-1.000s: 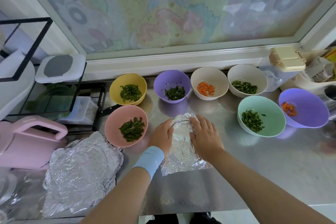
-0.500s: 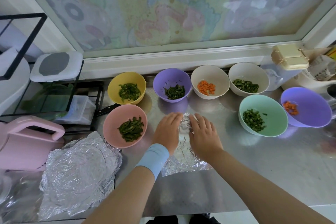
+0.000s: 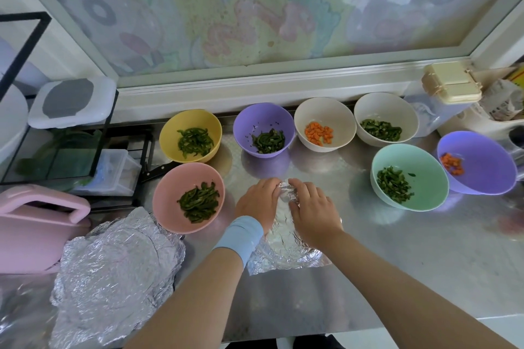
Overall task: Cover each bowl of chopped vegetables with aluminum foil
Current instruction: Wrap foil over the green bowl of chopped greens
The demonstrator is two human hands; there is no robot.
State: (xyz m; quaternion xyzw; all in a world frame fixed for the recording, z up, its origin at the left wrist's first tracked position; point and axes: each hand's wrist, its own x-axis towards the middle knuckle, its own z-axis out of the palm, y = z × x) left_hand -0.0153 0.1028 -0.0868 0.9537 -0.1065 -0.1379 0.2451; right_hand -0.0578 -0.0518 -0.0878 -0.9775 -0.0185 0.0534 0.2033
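A pink jug (image 3: pixel 37 224) stands at the far left of the steel counter (image 3: pixel 397 249), with a crumpled foil pile (image 3: pixel 119 272) just beside it at the near edge. A pink bowl (image 3: pixel 170 201) of green strips touches the pile's far corner, and a yellow bowl (image 3: pixel 173 136) of the same greens sits behind it. All seven bowls are uncovered.

In the middle, a foil sheet (image 3: pixel 286 249) lies on the counter. Whether anything sits under it cannot be told. The left hand (image 3: pixel 256 204), with a blue wristband (image 3: pixel 241 235), and the right hand (image 3: pixel 314 211) lie on the sheet side by side, fingers curled over its bunched far end and gripping it.

Behind them stand a purple bowl (image 3: pixel 255 119) of greens, a carrot bowl (image 3: pixel 320 113) and a white bowl (image 3: pixel 380 108) of greens. To the right are a green bowl (image 3: pixel 425 167) of chopped greens and a second purple bowl (image 3: pixel 487 167) with carrot.
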